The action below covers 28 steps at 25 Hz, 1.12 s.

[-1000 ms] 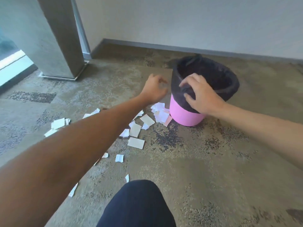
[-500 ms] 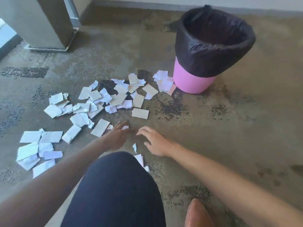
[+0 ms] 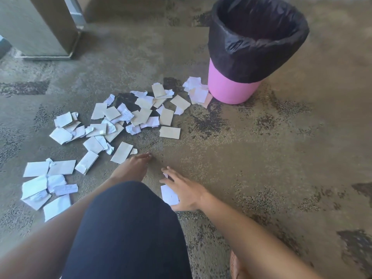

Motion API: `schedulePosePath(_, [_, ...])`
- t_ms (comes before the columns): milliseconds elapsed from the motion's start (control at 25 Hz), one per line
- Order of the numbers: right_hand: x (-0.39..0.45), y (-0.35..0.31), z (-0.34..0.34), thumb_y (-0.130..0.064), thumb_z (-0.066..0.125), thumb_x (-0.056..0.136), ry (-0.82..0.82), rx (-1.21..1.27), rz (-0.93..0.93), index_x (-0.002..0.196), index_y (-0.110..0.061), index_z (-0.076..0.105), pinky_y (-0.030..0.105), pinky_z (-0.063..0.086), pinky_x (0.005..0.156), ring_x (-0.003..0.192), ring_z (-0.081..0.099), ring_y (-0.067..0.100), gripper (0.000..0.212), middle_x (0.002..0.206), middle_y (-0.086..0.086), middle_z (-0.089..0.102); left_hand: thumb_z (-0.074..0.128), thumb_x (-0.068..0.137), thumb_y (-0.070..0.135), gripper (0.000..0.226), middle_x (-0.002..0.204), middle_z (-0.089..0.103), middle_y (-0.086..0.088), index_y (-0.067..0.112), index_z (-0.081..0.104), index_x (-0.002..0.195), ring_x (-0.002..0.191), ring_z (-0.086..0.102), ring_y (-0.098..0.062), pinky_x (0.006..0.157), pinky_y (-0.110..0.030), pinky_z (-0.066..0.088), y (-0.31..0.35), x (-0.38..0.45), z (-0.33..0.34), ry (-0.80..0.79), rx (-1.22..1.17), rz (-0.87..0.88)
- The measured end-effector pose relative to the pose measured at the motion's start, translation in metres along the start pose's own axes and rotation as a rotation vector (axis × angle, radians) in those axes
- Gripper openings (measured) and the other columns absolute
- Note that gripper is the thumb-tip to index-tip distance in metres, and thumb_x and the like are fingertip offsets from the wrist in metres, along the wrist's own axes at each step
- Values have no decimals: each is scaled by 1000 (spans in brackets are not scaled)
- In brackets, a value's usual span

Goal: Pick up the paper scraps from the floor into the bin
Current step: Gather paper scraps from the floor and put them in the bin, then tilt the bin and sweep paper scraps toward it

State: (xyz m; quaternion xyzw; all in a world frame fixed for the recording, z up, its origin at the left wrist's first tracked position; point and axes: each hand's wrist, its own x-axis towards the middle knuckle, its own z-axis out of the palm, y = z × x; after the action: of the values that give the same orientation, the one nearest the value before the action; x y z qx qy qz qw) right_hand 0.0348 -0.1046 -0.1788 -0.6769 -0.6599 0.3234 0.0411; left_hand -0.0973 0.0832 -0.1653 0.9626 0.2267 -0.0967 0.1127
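Several white and beige paper scraps (image 3: 120, 121) lie scattered over the carpet from the left side up to the foot of the bin. The pink bin (image 3: 231, 87), lined with a black bag (image 3: 255, 43), stands upright at the top right. My left hand (image 3: 132, 167) lies low over the floor with straight fingers, its tips beside a beige scrap (image 3: 121, 152). My right hand (image 3: 184, 191) is spread flat, fingers on a white scrap (image 3: 169, 195) near my knee. A smaller scrap (image 3: 165, 175) peeks out at its fingertips.
My dark-clad knee (image 3: 128, 228) fills the lower middle and hides the floor under it. A grey pillar base (image 3: 40, 27) stands at the top left. An orange shoe tip (image 3: 234, 264) shows at the bottom. Bare patterned carpet (image 3: 281, 158) stretches to the right.
Both hands came down from the bin rim to the floor near my knee, and the view tilted down. My right hand has since slid back onto the white scrap.
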Motion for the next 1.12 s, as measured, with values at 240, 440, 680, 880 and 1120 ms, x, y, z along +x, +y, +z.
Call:
schedulePosePath(240, [-24,-17,23,-35,35,85,152,24,0,128,-6,51,45,41,109,132,34,25,54,139,7,42,45,101,30,31,121,68,-4,16,66,120,103,67,-28,87,-40,54,8,11,-5,13,8,-111])
schedulePosePath(440, [-29,-14,26,-12,51,98,209,264,95,104,-13,50,30,45,76,95,48,13,7,106,2,54,55,93,11,30,106,75,-4,25,73,113,94,69,-29,84,-38,55,2,11,-7,24,-64,-146])
schedulePosePath(680, [-27,23,-12,-20,58,98,475,1007,560,112,-20,53,17,47,58,72,58,11,15,98,-1,66,52,90,-3,31,98,69,-7,13,72,107,87,66,-25,79,-32,51,-5,16,-11,193,-422,-213])
schedulePosePath(880, [-36,22,-15,-8,47,100,389,1059,523,102,-21,56,18,45,55,67,54,9,16,88,-2,67,37,83,-13,27,93,51,-13,0,60,82,91,52,-31,75,-31,35,0,12,-13,237,-568,-334])
schedulePosePath(1120, [-46,5,21,-34,72,86,371,484,438,93,-26,45,22,36,56,67,47,11,30,79,-12,48,61,80,46,38,94,60,-2,10,59,95,82,51,-15,71,-21,39,-1,-13,-7,39,-540,-105])
